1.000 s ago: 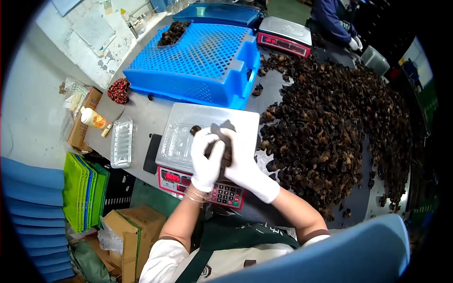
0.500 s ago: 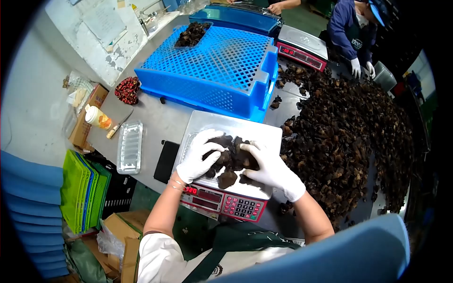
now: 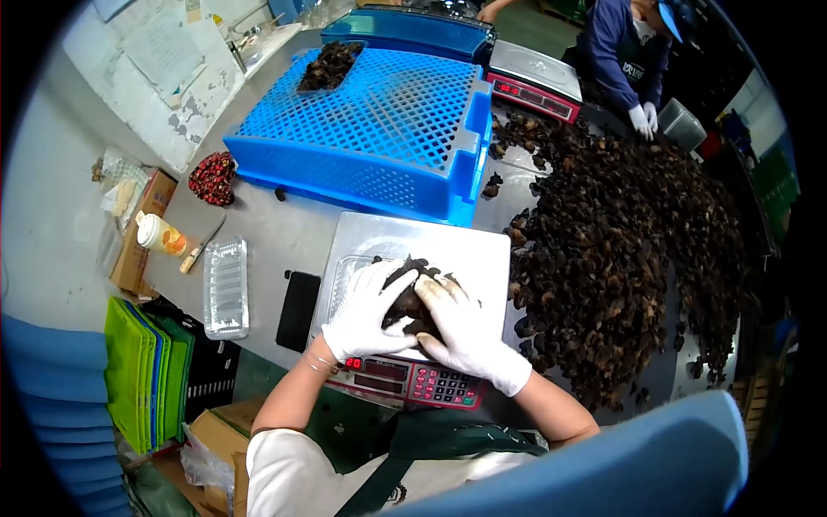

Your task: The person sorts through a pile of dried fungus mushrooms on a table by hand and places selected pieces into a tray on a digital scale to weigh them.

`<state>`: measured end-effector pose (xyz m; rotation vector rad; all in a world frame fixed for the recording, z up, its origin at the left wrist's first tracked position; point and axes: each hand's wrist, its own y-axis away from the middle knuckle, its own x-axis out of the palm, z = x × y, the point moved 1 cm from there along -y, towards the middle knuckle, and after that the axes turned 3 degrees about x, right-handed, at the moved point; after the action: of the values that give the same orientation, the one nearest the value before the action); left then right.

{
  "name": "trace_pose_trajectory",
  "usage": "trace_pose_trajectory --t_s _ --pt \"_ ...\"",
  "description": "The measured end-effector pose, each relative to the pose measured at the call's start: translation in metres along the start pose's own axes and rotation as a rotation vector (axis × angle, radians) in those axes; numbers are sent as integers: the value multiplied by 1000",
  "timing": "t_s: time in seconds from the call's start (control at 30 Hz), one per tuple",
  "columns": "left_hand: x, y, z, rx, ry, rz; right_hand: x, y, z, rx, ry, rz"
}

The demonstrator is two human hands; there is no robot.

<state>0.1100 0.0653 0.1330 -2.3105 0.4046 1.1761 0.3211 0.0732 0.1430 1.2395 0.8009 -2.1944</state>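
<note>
On the metal pan of a red electronic scale [image 3: 479, 250] sits a small heap of dark brown wood ear mushrooms [image 3: 405, 305]. They lie in a clear plastic tray [image 3: 344, 270], mostly hidden by the hands. My left hand [image 3: 365, 312], in a white glove, is cupped against the heap's left side with the thumb on it. My right hand [image 3: 463, 331], also gloved, presses from the right, its fingers over the top and its fingertips stained. A much larger pile of wood ear mushrooms [image 3: 594, 276] spreads over the table on the right.
A blue perforated crate [image 3: 345, 129] stands behind the scale, bearing a filled tray [image 3: 330, 66]. To the left are another clear tray [image 3: 226, 289], a black phone-like slab [image 3: 298, 310], a knife [image 3: 202, 245] and a paper cup [image 3: 161, 234]. A co-worker [image 3: 624, 65] handles the pile's far end.
My hands have drawn closer together over the heap, the right one moving left and covering more of it. The view has shifted slightly. The co-worker's gloved hands have come together.
</note>
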Motion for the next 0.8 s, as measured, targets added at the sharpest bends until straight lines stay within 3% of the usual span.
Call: trace_pose_trajectory --t_s 0.1,0.27,0.33,0.47,0.57,0.7,0.73,0.8 --pt "0 0 7 -85 -91 -35 -6 -1 -16 145 -354 -45" --pt "-8 1 1 6 -92 12 1 1 -26 235 -411 -212" --pt "-21 1 -3 -14 -52 10 -3 4 -27 147 -332 -393" --pt "-45 8 7 -72 35 -18 -46 41 -32 506 -735 -635" --pt "-53 6 8 -40 -8 11 -69 119 -63 725 -564 -739" --pt "-50 -11 -2 20 -140 192 -87 265 -91 966 -38 -781" --pt "-46 -16 -4 44 -152 235 -93 305 -93 1133 163 -679" --pt "-36 -26 -5 102 -178 281 -87 388 -98 1239 536 -462"
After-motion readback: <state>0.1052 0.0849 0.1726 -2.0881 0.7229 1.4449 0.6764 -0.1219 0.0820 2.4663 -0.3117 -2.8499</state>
